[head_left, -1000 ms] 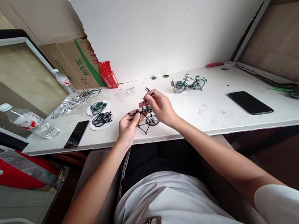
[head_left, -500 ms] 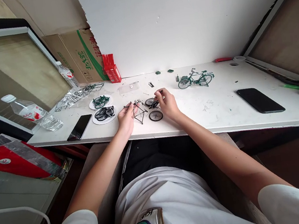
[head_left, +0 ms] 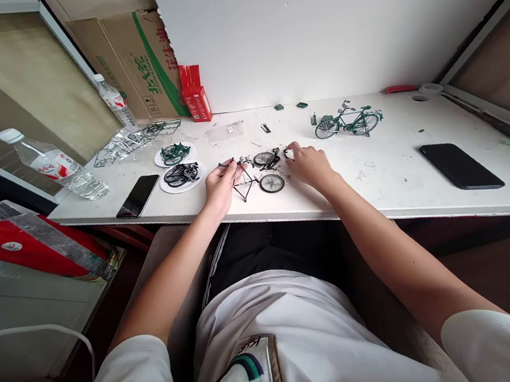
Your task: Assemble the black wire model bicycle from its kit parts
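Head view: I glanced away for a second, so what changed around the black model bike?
Right hand lowered and slid rightward away from the wheel assembly to the table, fingertips at a small part. Left hand still pinches the black frame. Loose wheel, green bicycle, black phone unchanged.

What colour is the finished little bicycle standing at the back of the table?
The bicycle is green; head view shows it.

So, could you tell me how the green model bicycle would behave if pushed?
The green model bicycle stands upright on narrow wheels, so a sideways nudge would probably tip it. Its thin spokes and frame look light and likely fragile.
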{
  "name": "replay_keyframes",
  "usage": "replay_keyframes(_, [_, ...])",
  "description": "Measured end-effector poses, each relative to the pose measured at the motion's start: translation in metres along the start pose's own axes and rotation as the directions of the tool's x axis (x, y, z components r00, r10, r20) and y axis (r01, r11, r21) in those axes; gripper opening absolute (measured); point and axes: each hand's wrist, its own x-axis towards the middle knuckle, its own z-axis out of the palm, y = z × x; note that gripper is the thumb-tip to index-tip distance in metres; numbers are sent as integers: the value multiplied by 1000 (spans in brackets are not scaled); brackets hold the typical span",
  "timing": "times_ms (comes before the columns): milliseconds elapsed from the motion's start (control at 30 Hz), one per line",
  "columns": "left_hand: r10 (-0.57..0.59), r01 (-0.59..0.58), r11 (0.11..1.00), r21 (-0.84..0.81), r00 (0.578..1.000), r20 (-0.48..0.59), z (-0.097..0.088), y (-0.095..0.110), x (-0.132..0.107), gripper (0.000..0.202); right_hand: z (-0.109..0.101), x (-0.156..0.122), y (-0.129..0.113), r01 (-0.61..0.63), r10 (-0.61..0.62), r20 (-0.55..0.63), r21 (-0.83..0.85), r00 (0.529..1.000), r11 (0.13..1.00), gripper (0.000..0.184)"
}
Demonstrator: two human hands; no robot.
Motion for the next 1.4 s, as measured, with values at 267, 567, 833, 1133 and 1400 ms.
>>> replay_keyframes(267, [49,-53,998,-39,995,-84,-2,-6,3,31,-11,-104,-51,382,-315,-222,426,923,820,40])
replay_keyframes(567, [40,-44,997,-66,997,-66,-2,-6,3,32,70,-178,-60,460,-567,233,386,790,800,29])
replay_keyframes(833, [30,-32,999,-32,997,-70,2,-3,0,29,78,-186,-54,185,-426,462,479,778,858,36])
replay_keyframes(1133, [33,-35,999,-25,997,-70,-1,-6,3,28,95,-188,-46,-84,-243,602,462,760,883,41])
replay_keyframes(1400, [40,-41,999,-5,998,-53,-3,-8,4,29,98,-169,-40,-151,-174,702,376,691,914,68])
